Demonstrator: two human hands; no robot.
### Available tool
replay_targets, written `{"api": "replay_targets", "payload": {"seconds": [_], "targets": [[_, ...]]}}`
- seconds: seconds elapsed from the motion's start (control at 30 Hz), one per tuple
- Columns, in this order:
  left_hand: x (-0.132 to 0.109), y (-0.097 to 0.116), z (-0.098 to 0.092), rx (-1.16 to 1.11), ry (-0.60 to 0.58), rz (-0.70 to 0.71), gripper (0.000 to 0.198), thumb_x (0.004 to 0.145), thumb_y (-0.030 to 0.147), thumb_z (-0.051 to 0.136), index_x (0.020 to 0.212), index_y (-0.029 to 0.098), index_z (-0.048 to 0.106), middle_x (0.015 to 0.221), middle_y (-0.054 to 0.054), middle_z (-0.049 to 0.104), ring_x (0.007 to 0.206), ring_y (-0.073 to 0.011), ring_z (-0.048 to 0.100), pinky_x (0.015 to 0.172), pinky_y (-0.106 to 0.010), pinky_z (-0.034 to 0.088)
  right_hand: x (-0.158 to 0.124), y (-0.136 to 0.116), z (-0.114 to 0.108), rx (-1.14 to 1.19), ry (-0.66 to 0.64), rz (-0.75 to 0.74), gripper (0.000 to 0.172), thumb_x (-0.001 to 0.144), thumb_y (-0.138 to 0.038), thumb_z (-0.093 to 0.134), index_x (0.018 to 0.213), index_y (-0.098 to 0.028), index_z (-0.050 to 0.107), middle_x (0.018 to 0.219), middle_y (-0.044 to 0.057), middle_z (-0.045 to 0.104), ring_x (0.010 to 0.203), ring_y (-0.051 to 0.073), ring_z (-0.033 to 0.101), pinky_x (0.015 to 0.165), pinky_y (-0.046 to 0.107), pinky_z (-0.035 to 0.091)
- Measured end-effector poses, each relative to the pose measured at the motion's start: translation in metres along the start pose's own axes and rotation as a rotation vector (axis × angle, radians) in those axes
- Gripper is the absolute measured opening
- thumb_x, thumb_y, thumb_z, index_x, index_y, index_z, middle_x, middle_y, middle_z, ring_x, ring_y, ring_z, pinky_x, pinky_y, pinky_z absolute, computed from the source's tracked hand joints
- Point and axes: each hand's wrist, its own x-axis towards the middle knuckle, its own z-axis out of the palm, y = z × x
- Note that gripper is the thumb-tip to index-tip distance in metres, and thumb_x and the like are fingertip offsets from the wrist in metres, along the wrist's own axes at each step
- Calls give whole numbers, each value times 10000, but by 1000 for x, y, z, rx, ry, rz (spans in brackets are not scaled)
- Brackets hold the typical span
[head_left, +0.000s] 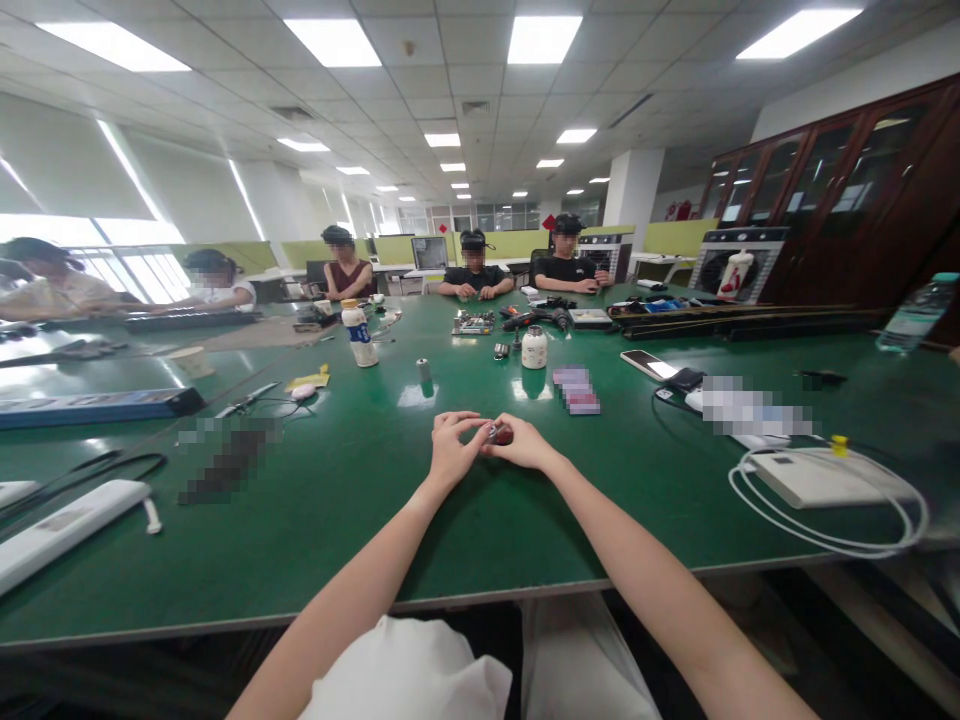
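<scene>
Both my hands meet over the green table (375,520), a little in front of me. My left hand (452,450) and my right hand (521,445) pinch a small dark red and silver object (496,434) between their fingertips. The fingers of both hands are curled round it; the object is too small to name. A small grey can (424,370) and a white jar (534,347) stand further back on the table.
A white bottle (360,335) stands at the back left. A phone (649,363) and a white box with looped cable (817,480) lie to the right. White bars (67,520) and cables lie at the left. Several people sit at the far side.
</scene>
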Motion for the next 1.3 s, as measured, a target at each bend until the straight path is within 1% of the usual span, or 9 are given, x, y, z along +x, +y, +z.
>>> {"api": "replay_targets", "payload": {"seconds": [0.2,0.37,0.43,0.57,0.67,0.77,0.87,1.0,1.3], "targets": [[6,-7,-7,60,131,-25,186,881,406,660,925,300,806,967,-48,749,1040,-256,562,999,-445,433,-1,-1,0,-40,13,22,377,668,-305,851,911,-209,579,893,19,721,846,178,696,853,347,548],[0,-29,-2,309,-38,-243,175,825,444,711,874,318,822,1184,-119,704,1161,-376,469,964,-575,410,0,-1,0,-51,14,16,374,676,-318,849,920,-208,588,927,36,728,893,191,697,873,356,544],[-4,-36,2,391,-84,-220,183,829,449,702,885,322,822,1269,-132,668,1185,-392,442,958,-601,399,0,0,0,-53,17,9,368,677,-320,851,916,-209,593,915,31,727,889,190,698,874,356,544],[-7,-41,6,456,-75,-172,222,844,454,677,975,333,809,1335,-134,635,1197,-387,430,951,-597,405,0,0,-1,-55,13,2,366,676,-319,854,909,-211,593,899,22,724,880,186,699,873,354,544],[-5,-39,4,429,-100,-222,242,835,449,690,1028,345,795,1329,-138,638,1194,-395,443,935,-597,416,0,-1,0,-56,10,10,367,680,-313,851,916,-210,590,912,28,726,883,185,699,876,355,543],[-1,-34,0,342,-110,-215,174,833,419,702,934,331,814,1231,-125,690,1174,-384,470,943,-581,415,0,0,0,-44,6,11,362,683,-306,848,910,-210,583,919,31,729,883,185,701,874,353,545],[4,-25,-4,187,-29,-147,171,861,400,679,916,304,809,1070,-92,744,1107,-318,532,972,-515,423,0,1,1,-28,8,11,361,679,-304,846,903,-211,579,907,25,731,876,185,704,869,353,548],[6,-10,-6,34,59,-28,198,907,374,626,980,290,790,1010,-47,755,1063,-244,578,1008,-436,425,0,2,0,-23,6,12,372,672,-310,847,906,-212,575,883,14,730,853,186,704,859,354,550],[1,-1,-2,15,-41,2,164,885,349,664,959,295,800,936,-28,759,1037,-242,570,968,-407,446,1,4,1,14,-11,-18,368,678,-315,832,904,-213,560,893,17,729,858,189,708,860,350,549]]}}
